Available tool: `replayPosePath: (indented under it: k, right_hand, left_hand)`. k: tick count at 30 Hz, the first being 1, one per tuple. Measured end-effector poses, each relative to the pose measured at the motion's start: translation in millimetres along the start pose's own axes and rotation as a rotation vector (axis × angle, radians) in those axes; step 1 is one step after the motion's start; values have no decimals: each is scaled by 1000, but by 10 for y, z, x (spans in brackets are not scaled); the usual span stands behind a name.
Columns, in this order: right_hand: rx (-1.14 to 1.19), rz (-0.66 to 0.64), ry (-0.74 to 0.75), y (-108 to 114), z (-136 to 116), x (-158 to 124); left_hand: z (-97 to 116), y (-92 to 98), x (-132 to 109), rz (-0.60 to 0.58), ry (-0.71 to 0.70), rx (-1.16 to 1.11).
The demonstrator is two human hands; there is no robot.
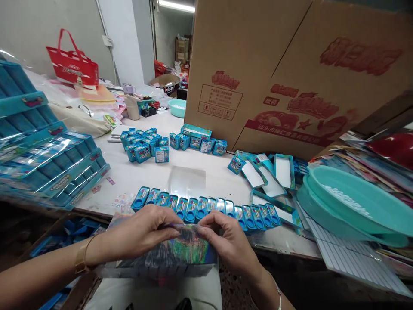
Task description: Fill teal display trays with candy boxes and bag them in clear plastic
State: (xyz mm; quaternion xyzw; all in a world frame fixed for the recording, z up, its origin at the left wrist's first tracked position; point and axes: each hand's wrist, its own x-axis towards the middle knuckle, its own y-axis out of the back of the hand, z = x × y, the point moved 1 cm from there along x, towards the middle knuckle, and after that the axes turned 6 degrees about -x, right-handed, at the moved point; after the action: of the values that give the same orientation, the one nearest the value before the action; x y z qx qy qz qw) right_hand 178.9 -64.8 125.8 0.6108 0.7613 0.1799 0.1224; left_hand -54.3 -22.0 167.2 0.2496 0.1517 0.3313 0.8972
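Both hands meet over a dark, multicoloured printed package (189, 247) with a clear lower edge, held above the lap at the table's front edge. My left hand (142, 234) pinches its top edge from the left, thumb and fingers pressed together. From the right, my right hand (226, 241) pinches the same edge, a short gap from the left. Just beyond the hands, a row of small blue boxes (191, 209) lines the table's front. The package's contents cannot be made out.
More small blue boxes (142, 151) stand farther back. Stacked blue display packs (54, 172) rise at the left. A large cardboard carton (251, 56) blocks the back right. Open blue trays (284, 171) and turquoise basins (364, 202) lie right. A red bag (75, 69) stands back left.
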Motion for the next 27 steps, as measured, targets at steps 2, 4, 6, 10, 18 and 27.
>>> replayPosePath:
  k: [2, 4, 6, 10, 18, 27]
  right_hand:
    - [-80, 17, 81, 4, -1, -5]
    - [-128, 21, 120, 15, 23, -8]
    - [-149, 25, 123, 24, 72, -12]
    - [-162, 26, 103, 23, 201, -39]
    - [-202, -91, 53, 124, 359, -191]
    - [-528, 71, 421, -227, 237, -150]
  left_hand:
    - [-32, -31, 15, 6, -19, 29]
    - [-70, -63, 25, 8, -28, 40]
    - [-112, -94, 32, 13, -25, 48]
    - [-196, -154, 41, 8, -31, 36]
    - [-285, -232, 87, -34, -9, 8]
    - [-210, -295, 136, 11, -105, 21]
